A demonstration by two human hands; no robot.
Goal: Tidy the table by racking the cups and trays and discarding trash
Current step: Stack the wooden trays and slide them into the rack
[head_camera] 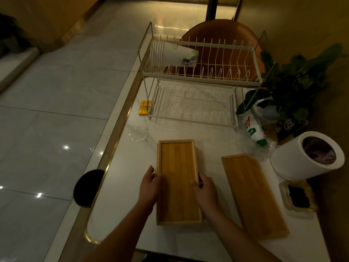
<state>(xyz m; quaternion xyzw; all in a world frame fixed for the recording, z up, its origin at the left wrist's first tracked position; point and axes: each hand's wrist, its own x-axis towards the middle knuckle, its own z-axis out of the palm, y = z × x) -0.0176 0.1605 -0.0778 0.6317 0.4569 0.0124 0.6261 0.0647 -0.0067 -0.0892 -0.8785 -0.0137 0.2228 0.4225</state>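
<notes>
The stacked white paper cups point(170, 53) lie in the top tier of the white wire rack point(200, 80), upper centre. Lower centre, left hand point(149, 184) and right hand point(204, 191) each have their grip clamped on a long edge of the rectangular bamboo tray point(178, 178) — the second bamboo tray point(253, 193) and white plastic bottle point(254, 129) on the desk point(122, 205) are not yet dealt with.

A single head-worn view looks forward and down the table point(122, 195) from the end opposite the rack point(200, 78) — close over that near end, the rack farther off — with floor point(56, 110) left of the rack.
</notes>
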